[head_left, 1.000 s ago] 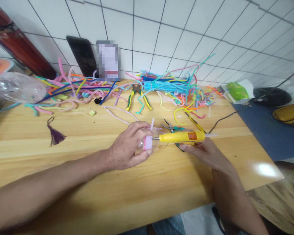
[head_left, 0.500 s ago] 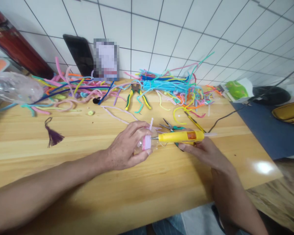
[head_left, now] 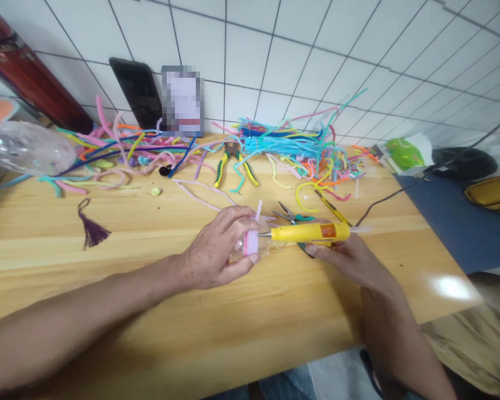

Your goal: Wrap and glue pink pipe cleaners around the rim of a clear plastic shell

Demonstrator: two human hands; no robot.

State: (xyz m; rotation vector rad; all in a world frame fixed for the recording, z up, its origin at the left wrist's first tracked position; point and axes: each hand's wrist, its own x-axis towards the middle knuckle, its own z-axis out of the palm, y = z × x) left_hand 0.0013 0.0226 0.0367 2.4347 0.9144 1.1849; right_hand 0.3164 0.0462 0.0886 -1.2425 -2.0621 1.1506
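My left hand (head_left: 220, 247) is closed round a small clear plastic bottle (head_left: 265, 244) wrapped with lilac and pink pipe cleaner (head_left: 252, 242). One lilac end sticks up past my fingers. In my right hand (head_left: 345, 255) is a yellow hot glue gun (head_left: 308, 232), its metal nozzle at the lilac wrap and a pale glue stick poking out of its back. Whether the nozzle touches the wrap I cannot tell. Needle-nose pliers (head_left: 289, 214) with teal handles lie behind the glue gun, partly hidden. My fingers cover much of the bottle.
Piles of coloured pipe cleaners (head_left: 283, 145) lie along the tiled wall, with yellow-green pliers (head_left: 233, 164) in front. A yellow cutter (head_left: 333, 207) and a black cord (head_left: 383, 199) are at right. At left lie a purple tassel (head_left: 92, 225) and a clear bottle (head_left: 29, 149).
Both hands, the wrapped bottle and the glue gun hold almost the same position. The whole view shifts only slightly.
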